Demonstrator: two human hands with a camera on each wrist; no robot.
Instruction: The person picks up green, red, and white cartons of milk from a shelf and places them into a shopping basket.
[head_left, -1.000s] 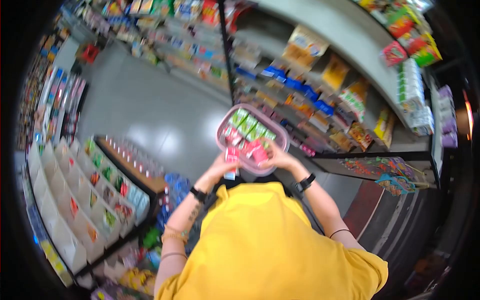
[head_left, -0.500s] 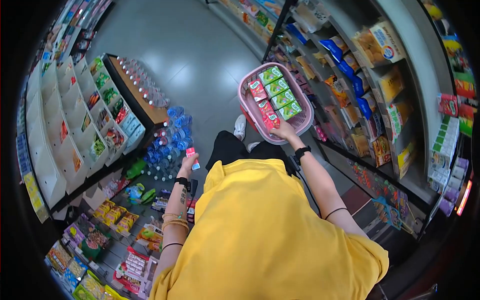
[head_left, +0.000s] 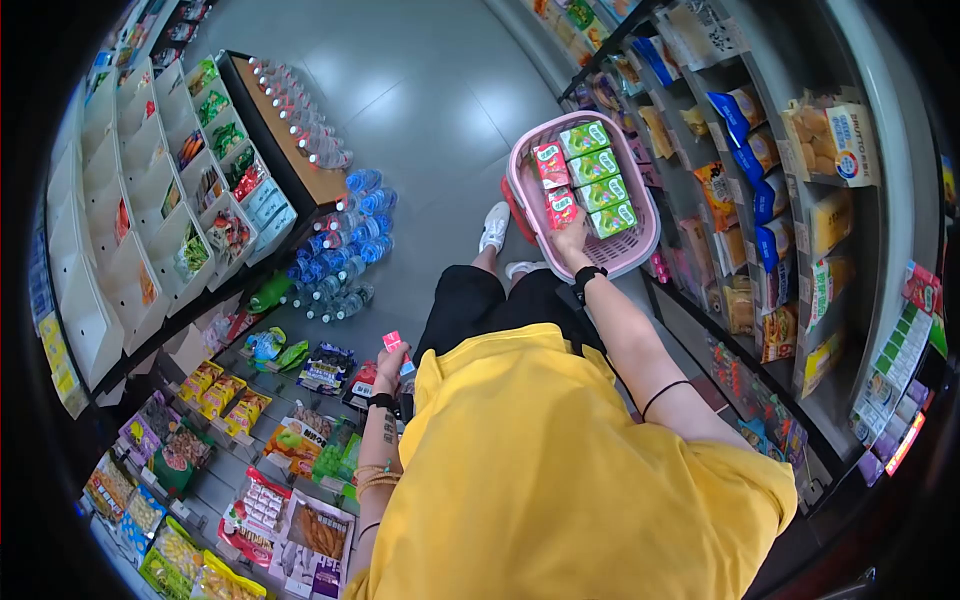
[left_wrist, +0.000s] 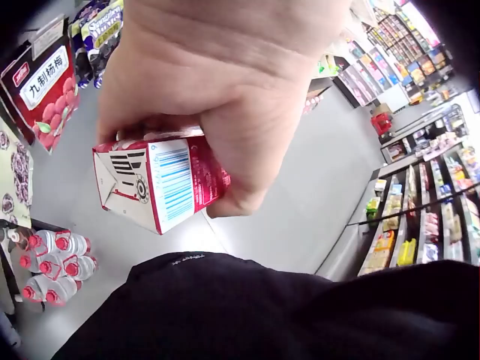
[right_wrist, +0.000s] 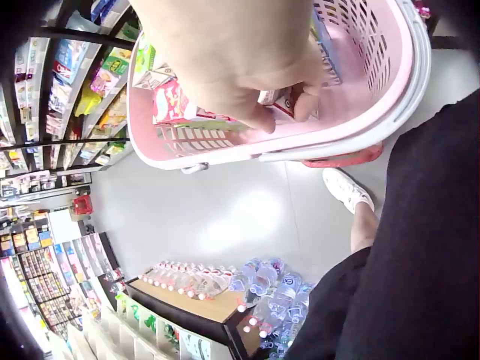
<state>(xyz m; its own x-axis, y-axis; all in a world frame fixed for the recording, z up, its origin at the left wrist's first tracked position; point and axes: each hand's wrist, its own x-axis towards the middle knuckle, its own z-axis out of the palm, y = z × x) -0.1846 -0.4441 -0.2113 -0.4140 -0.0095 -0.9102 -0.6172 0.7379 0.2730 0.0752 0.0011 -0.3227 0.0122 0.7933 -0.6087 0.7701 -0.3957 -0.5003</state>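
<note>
My left hand (head_left: pixel 392 368), low beside the body, grips a small red-and-white drink carton (left_wrist: pixel 165 180); its barcode side shows in the left wrist view. Inside a pink plastic basket (head_left: pixel 652 225), my right hand (head_left: pixel 571 238) holds the near end of a red drink carton (head_left: pixel 561 206), fingers and thumb pinching it in the right wrist view. Beyond that lies another red carton (head_left: pixel 550 164), in line with it. A row of several green drink cartons (head_left: pixel 597 164) fills the basket's middle, right beside the red ones.
Shelves of packaged snacks (head_left: pixel 770 210) rise close to the basket's right. At left stand a bin rack (head_left: pixel 130 250) and water bottles (head_left: pixel 350 235). Snack bags (head_left: pixel 265 510) hang near the left arm. A white shoe (head_left: pixel 494 227) is beside a red object under the basket.
Both hands were together over the basket with red cartons. The left hand has moved away to the lower left, keeping its carton; the right has lowered its carton into the basket.
</note>
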